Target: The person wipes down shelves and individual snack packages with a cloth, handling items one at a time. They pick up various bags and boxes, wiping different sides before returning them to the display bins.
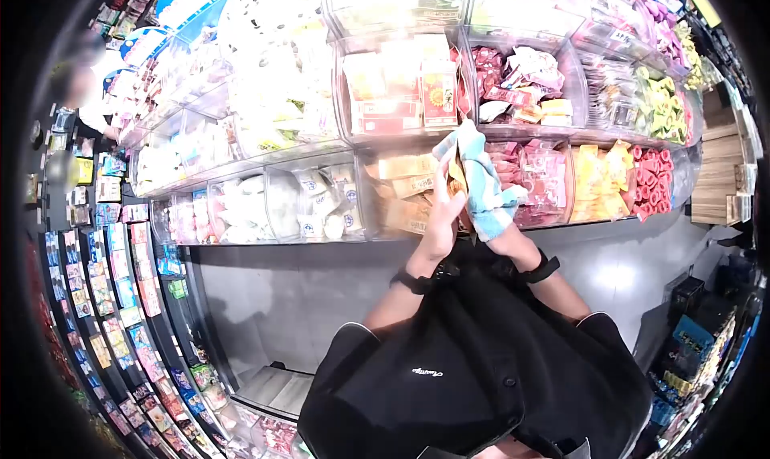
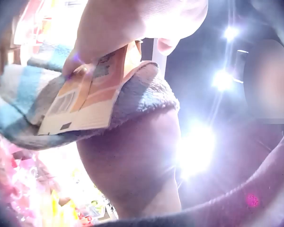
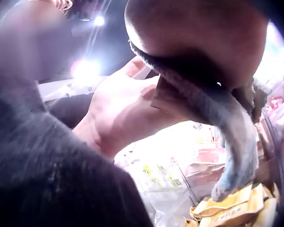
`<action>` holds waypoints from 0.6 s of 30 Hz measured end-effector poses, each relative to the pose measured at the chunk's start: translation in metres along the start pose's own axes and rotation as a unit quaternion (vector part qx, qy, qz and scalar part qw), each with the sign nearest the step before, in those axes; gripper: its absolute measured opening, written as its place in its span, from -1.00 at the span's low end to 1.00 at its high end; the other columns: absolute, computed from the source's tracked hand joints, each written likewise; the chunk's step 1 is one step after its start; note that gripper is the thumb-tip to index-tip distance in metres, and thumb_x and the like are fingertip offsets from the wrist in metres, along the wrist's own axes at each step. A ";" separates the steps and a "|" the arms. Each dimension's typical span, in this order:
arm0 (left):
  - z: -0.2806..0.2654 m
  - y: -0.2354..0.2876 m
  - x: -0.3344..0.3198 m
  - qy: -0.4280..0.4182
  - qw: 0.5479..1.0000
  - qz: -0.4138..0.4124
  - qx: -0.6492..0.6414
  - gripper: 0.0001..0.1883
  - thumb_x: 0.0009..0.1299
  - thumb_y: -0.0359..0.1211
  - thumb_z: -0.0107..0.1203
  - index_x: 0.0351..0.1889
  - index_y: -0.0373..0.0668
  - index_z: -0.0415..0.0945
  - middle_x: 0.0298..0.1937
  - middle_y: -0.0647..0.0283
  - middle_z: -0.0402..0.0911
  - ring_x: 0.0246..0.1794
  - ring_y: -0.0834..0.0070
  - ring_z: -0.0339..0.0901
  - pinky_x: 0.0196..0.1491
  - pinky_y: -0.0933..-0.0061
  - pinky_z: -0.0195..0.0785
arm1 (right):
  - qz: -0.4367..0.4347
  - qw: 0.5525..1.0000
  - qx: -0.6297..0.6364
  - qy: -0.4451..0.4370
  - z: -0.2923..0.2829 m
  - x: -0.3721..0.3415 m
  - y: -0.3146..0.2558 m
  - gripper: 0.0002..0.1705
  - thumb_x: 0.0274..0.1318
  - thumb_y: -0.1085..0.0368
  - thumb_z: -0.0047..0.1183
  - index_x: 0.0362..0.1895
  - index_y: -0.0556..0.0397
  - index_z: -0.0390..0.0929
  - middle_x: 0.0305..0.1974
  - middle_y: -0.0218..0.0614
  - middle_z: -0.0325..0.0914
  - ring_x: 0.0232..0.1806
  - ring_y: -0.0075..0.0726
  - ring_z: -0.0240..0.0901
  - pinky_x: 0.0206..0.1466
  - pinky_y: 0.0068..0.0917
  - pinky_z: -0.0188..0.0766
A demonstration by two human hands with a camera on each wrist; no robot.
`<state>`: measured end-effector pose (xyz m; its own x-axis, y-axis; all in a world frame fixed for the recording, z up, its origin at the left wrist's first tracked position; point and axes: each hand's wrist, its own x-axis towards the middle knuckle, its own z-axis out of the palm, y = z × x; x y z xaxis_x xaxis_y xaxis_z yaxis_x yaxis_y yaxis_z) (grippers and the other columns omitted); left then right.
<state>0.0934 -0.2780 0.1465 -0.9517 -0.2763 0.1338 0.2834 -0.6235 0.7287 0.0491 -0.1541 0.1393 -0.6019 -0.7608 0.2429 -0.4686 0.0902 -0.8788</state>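
A small orange and cream paper packet [image 2: 85,101] is held between my two hands, over the front bins. In the left wrist view my left hand [image 2: 137,23] grips its upper end, the fingers bent over it. My right hand [image 1: 505,241] holds a fluffy cloth [image 1: 488,182] with blue and white stripes. The cloth lies along the packet's back, between it and the right palm, and one end hangs down in the right wrist view. Most of my right fingers are hidden by the cloth.
Clear tiered bins hold packaged snacks; directly below my hands is a bin of similar orange packets [image 1: 405,178]. Pink packs [image 1: 545,174] and yellow packs [image 1: 600,178] fill bins to the right. Shelves of goods [image 1: 120,298] stand at left, and a person's arm [image 1: 95,118] shows far left.
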 end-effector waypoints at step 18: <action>-0.021 0.007 0.010 0.091 0.990 -0.077 0.072 -0.49 0.50 -0.36 -0.23 0.38 -0.19 -0.07 0.31 0.14 0.19 0.27 0.42 0.20 0.29 0.37 0.05 | -0.040 0.995 0.047 -0.079 0.016 -0.013 0.032 -0.42 0.16 0.30 -0.10 0.27 0.13 0.15 0.31 -0.03 0.05 0.36 0.03 -0.04 0.37 -0.19 -0.09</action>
<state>0.0888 -0.3005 0.1393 -0.9418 -0.3212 -0.0989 0.1051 -0.5611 0.8211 0.0519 -0.1513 0.1013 -0.4521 -0.8556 0.2519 -0.4436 -0.0293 -0.8957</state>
